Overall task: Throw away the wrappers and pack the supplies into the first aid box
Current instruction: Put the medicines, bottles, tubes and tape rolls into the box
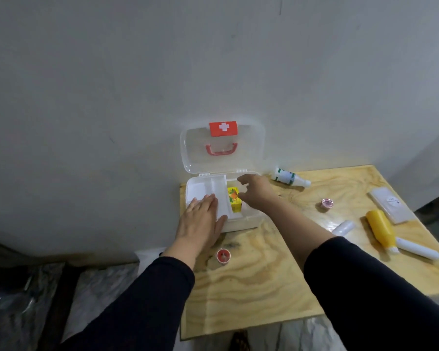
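The first aid box (pixel 241 220) sits open at the far left corner of the wooden table (pixel 251 287), its clear lid (pixel 222 148) standing upright against the wall (pixel 137 72). Inside, a white tray (pixel 205 188) covers the left part; a yellow carton (pixel 234 199) stands in the gap to the tray's right, its long axis running from the wall toward the person.

The left hand (pixel 202 220) lies flat, fingers spread and extended, pressing on the tray and the box's front left rim; it grips nothing. The right hand (pixel 255 190) hovers over the box's right side, fingers loosely curled and apart, fingertips just beside the carton's far end (contact with the carton cannot be confirmed).

The box's left wall is level with the table's left edge, beyond which the floor drops away. Open surface lies in front of the box and across the table's centre.

Loose items: a small red round tin (pixel 223 256) near the left wrist; a white bottle with green bands (pixel 290 177) on its side by the wall, cap pointing right; a small pink cup (pixel 327 203); a yellow bottle (pixel 382 230) lying cap toward the person; two white tubes (pixel 344 228) (pixel 417 250); a flat clear packet (pixel 390 205) near the right edge.
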